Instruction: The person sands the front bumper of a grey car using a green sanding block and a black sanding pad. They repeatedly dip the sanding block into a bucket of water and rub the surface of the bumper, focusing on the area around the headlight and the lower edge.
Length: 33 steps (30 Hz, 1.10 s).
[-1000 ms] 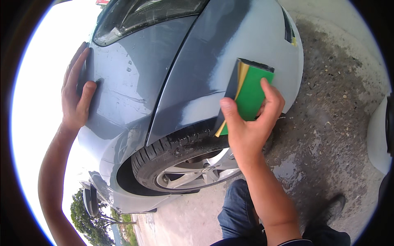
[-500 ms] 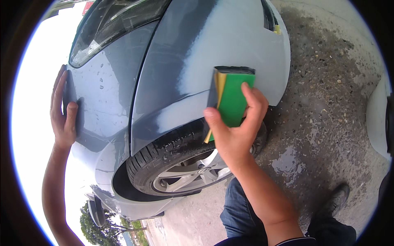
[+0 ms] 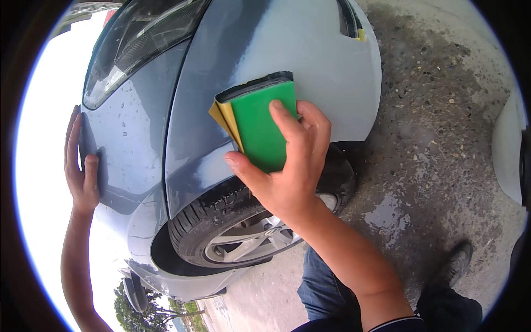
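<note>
In my right hand (image 3: 301, 149) is a green sanding block (image 3: 263, 124) with a dark edge and yellow-brown-backed sandpaper (image 3: 225, 115) folded at its left side. My thumb is by its lower left, and my fingers are over its face and right edge. The block is in front of the car's bumper (image 3: 310, 61), which has a pale, matte patch beside darker blue-grey paint. Whether the block touches the panel cannot be told. My left hand (image 3: 82, 169) rests on the far left edge of the wet blue-grey fender (image 3: 133, 127), fingers stretched out and thumb apart.
Below the block is the front wheel (image 3: 249, 238). The headlight (image 3: 138, 50) is at the upper left and the side mirror (image 3: 134, 290) at the lower left. Wet, rough ground (image 3: 420, 138) and my shoe (image 3: 458, 263) are on the right, with a pale curved panel (image 3: 509, 157) farther right.
My right hand and the sanding block have moved left across the bumper, and the block's green face has turned more toward view. The left hand stays on the car.
</note>
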Motion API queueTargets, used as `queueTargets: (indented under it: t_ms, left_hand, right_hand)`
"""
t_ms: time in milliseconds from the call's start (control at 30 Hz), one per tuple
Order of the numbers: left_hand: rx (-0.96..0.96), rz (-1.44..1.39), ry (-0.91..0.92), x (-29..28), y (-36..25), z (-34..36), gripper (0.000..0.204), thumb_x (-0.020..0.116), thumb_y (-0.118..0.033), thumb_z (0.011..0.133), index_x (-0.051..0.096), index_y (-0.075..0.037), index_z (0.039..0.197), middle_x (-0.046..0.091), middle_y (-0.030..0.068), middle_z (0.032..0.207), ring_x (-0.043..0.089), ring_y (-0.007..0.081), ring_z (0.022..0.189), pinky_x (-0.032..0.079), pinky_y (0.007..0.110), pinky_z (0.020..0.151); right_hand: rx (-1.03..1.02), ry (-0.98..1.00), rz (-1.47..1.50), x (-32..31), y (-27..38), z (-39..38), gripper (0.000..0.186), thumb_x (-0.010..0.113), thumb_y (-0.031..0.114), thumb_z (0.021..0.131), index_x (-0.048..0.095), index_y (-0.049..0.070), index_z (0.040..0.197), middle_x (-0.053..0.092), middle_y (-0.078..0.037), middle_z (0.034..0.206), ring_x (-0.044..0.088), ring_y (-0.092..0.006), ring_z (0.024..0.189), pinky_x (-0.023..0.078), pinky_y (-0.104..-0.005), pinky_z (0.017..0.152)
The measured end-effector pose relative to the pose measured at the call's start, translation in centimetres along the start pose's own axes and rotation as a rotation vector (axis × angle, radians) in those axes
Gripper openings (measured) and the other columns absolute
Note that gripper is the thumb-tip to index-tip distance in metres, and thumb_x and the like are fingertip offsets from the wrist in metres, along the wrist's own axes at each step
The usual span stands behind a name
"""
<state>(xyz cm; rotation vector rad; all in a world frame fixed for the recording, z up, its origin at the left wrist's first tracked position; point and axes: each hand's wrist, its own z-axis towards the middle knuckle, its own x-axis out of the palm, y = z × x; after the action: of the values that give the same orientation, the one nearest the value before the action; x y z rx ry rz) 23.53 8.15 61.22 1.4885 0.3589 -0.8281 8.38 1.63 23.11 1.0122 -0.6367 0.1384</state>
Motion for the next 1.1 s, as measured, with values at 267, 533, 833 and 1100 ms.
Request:
queueTargets:
  t_ms: [267, 533, 833, 1100]
  left_hand:
    - [0.016, 0.018, -0.017, 0.0, -0.8, 0.3, 0.075, 0.046, -0.065, 0.098, 0.045, -0.017, 0.155, 0.040, 0.0180, 0.161, 0.041, 0.0403, 0.147, 0.035, 0.059, 0.117]
    - [-0.005, -0.011, 0.010, 0.2, -1.0, -0.2, 0.075, 0.047, -0.064, 0.098, 0.044, -0.015, 0.155, 0.039, 0.0200, 0.161, 0.041, 0.0412, 0.146, 0.036, 0.059, 0.117]
    - [-0.013, -0.012, 0.009, -0.1, -1.6, 0.4, 0.076, 0.045, -0.063, 0.099, 0.044, -0.012, 0.155, 0.040, 0.0213, 0.160, 0.041, 0.0414, 0.146, 0.035, 0.057, 0.118]
    - [0.010, 0.051, -0.003, -1.4, -1.3, 0.9, 0.075, 0.043, -0.064, 0.099, 0.044, -0.013, 0.155, 0.040, 0.0195, 0.161, 0.041, 0.0406, 0.146, 0.034, 0.058, 0.118]
  right_hand:
    - [-0.174, -0.060, -0.108, -3.0, -6.2, 3.0, 0.079, 0.091, 0.041, 0.074, 0.054, 0.003, 0.132, 0.051, -0.020, 0.119, 0.050, -0.0324, 0.107, 0.049, -0.0435, 0.085]
    - [-0.251, 0.038, 0.008, 0.6, -0.6, 4.2, 0.081, 0.092, 0.037, 0.071, 0.054, 0.008, 0.137, 0.049, -0.020, 0.120, 0.055, -0.0320, 0.099, 0.051, -0.0412, 0.078]
    - [-0.207, 0.039, 0.062, 2.9, 2.1, 3.8, 0.078, 0.091, 0.040, 0.074, 0.055, 0.010, 0.137, 0.047, -0.021, 0.121, 0.053, -0.0335, 0.101, 0.050, -0.0433, 0.079]
    - [-0.101, -0.074, -0.025, 0.1, -0.7, 3.2, 0.079, 0.091, 0.032, 0.076, 0.050, 0.003, 0.138, 0.044, -0.021, 0.125, 0.052, -0.0327, 0.105, 0.049, -0.0449, 0.082]
